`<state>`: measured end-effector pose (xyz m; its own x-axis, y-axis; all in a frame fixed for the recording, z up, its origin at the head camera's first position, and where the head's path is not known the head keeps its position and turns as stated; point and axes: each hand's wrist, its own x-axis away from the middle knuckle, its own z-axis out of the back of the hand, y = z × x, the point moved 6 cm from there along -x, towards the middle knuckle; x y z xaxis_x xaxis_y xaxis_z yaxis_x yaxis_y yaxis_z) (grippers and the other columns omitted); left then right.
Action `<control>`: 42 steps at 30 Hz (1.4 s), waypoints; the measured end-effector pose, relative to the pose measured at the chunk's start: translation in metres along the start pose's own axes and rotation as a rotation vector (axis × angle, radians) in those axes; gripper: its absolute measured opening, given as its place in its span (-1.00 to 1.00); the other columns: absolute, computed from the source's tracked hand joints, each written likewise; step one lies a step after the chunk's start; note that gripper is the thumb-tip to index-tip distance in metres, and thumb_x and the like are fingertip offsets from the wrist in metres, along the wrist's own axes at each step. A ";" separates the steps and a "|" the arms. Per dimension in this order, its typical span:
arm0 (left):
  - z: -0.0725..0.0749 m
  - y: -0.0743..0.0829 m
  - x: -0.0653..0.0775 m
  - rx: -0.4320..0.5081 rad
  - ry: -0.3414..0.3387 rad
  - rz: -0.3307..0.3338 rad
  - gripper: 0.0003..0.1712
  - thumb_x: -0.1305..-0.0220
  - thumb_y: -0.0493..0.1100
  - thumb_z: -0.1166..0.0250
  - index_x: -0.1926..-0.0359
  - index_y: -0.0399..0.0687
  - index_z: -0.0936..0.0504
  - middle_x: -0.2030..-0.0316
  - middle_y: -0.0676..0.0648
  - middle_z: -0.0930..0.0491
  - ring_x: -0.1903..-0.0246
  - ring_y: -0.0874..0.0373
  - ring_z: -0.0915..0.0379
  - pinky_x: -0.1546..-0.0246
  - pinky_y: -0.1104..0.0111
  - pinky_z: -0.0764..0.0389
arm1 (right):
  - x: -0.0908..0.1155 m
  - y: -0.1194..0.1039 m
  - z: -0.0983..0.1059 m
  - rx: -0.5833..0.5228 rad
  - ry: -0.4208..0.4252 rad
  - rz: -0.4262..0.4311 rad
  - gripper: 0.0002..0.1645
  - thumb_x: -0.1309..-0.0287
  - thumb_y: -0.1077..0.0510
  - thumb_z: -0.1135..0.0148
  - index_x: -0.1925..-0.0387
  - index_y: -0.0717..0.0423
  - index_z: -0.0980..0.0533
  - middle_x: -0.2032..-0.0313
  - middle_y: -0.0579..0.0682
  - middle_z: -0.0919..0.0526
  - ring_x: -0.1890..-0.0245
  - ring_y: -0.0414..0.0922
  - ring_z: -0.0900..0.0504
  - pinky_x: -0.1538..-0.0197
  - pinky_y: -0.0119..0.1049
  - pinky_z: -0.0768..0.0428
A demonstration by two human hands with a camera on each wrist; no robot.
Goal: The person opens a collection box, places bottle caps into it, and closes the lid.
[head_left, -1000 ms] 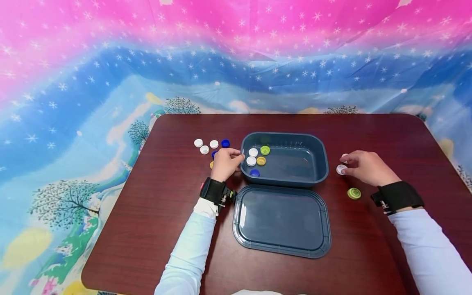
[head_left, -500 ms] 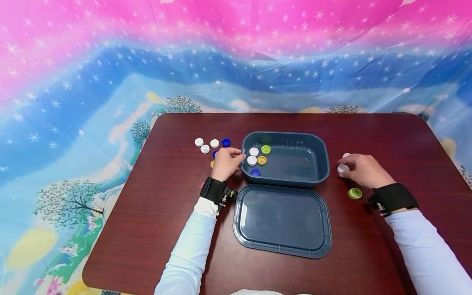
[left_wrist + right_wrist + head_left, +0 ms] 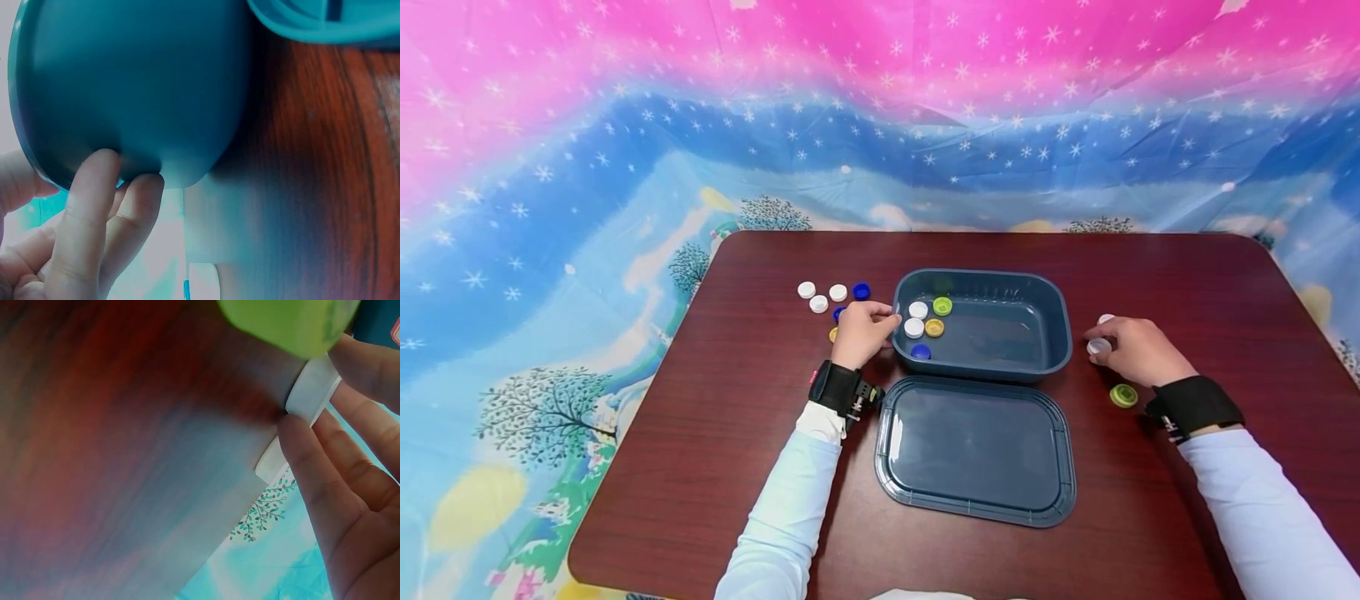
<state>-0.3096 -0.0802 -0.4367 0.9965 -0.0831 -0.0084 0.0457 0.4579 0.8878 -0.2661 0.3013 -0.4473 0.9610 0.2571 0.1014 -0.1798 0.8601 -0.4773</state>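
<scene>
My left hand (image 3: 862, 335) holds the left end of a dark grey plastic box (image 3: 1000, 335), thumb at the rim and fingers against the outer wall (image 3: 144, 81). Inside the box, toward its left, lie two white bottle caps, a green cap (image 3: 942, 307), a yellow cap (image 3: 934, 327) and a blue cap (image 3: 921, 352). On the right side of the table, my right hand (image 3: 1146, 350) pinches a white bottle cap (image 3: 312, 390) between thumb and index finger, at the tabletop. Just behind it is another white cap (image 3: 272, 461); a green cap (image 3: 290, 322) lies nearer me.
The box's grey lid (image 3: 977, 450) lies flat in front of it. Left of the box are several loose caps: white (image 3: 818, 304), blue (image 3: 861, 292) and a yellow one (image 3: 833, 334) partly behind my left hand. A patterned cloth (image 3: 880, 150) hangs behind the brown table (image 3: 737, 400).
My right hand has shifted slightly, its fingers closing further around the white bottle cap. My left hand stays at the box's end, and the other caps have not moved.
</scene>
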 end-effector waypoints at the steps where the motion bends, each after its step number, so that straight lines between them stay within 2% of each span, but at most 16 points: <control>1: 0.000 0.000 0.000 0.000 -0.001 0.000 -0.73 -0.26 -0.22 -0.33 0.08 -0.31 -0.70 0.35 -0.18 -0.71 0.56 0.02 -0.66 0.48 0.23 -0.68 | 0.000 0.000 0.000 0.002 0.000 -0.001 -0.62 -0.22 0.32 -0.23 -0.05 0.43 -0.54 0.04 0.41 -0.55 0.09 0.23 -0.51 0.10 0.12 -0.53; 11: -0.003 0.001 0.000 0.000 -0.007 -0.004 -0.72 -0.26 -0.22 -0.33 0.07 -0.32 -0.69 0.34 -0.19 -0.71 0.52 -0.06 -0.67 0.45 0.19 -0.69 | 0.002 0.002 0.001 0.002 -0.002 -0.005 -0.63 -0.22 0.33 -0.22 -0.04 0.43 -0.54 -0.03 0.46 -0.50 -0.06 0.34 -0.42 -0.01 0.22 -0.47; 18: -0.002 0.001 -0.001 -0.012 -0.008 0.004 -0.73 -0.27 -0.20 -0.33 0.07 -0.28 -0.70 0.34 -0.16 -0.71 0.52 -0.03 -0.67 0.49 0.30 -0.67 | 0.004 -0.004 0.011 0.005 0.037 0.029 -0.68 -0.22 0.32 -0.23 0.02 0.41 -0.57 0.07 0.40 -0.57 0.01 0.29 -0.49 -0.01 0.24 -0.46; 21: -0.002 0.002 -0.001 -0.015 -0.005 -0.002 -0.73 -0.27 -0.21 -0.32 0.08 -0.29 -0.70 0.35 -0.17 -0.71 0.54 -0.02 -0.66 0.50 0.32 -0.67 | 0.006 -0.008 0.017 0.004 0.048 0.040 -0.69 -0.22 0.31 -0.23 0.03 0.41 -0.57 0.04 0.40 -0.56 0.01 0.29 -0.49 -0.01 0.24 -0.47; 28: 0.000 0.001 0.000 -0.020 0.001 0.003 -0.73 -0.26 -0.21 -0.33 0.08 -0.28 -0.70 0.36 -0.15 -0.71 0.57 0.05 -0.65 0.50 0.33 -0.67 | 0.007 -0.016 0.036 -0.001 0.079 0.036 -0.64 -0.20 0.30 -0.25 -0.02 0.41 -0.55 0.09 0.34 -0.59 0.15 0.18 -0.56 0.15 0.12 -0.57; 35: 0.000 0.002 0.002 -0.030 0.000 0.002 -0.72 -0.26 -0.20 -0.32 0.07 -0.29 -0.70 0.33 -0.16 -0.71 0.60 0.11 -0.64 0.49 0.33 -0.66 | -0.005 -0.041 0.057 0.033 0.124 0.090 -0.66 -0.19 0.30 -0.27 0.00 0.35 -0.58 0.21 0.18 -0.67 0.28 0.02 -0.60 0.32 -0.12 -0.53; 38: 0.001 0.002 0.002 -0.032 0.002 0.005 -0.71 -0.26 -0.19 -0.33 0.07 -0.29 -0.70 0.32 -0.16 -0.71 0.58 0.11 -0.65 0.49 0.33 -0.67 | -0.014 -0.057 0.064 0.037 0.137 0.123 -0.68 -0.19 0.28 -0.29 0.01 0.32 -0.60 0.20 0.18 -0.67 0.34 -0.02 -0.61 0.32 -0.12 -0.54; 42: 0.000 0.001 0.001 -0.028 0.002 0.019 -0.72 -0.26 -0.18 -0.33 0.07 -0.27 -0.70 0.33 -0.15 -0.71 0.57 0.10 -0.65 0.48 0.33 -0.67 | -0.027 -0.083 0.066 0.058 0.138 0.178 -0.66 -0.17 0.25 -0.34 0.02 0.29 -0.61 0.14 0.19 -0.65 0.32 -0.03 -0.58 0.23 -0.06 -0.53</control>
<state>-0.3085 -0.0804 -0.4361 0.9973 -0.0728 0.0073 0.0289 0.4837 0.8748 -0.2905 0.2521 -0.3530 0.9320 0.3477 -0.1020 -0.3568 0.8316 -0.4257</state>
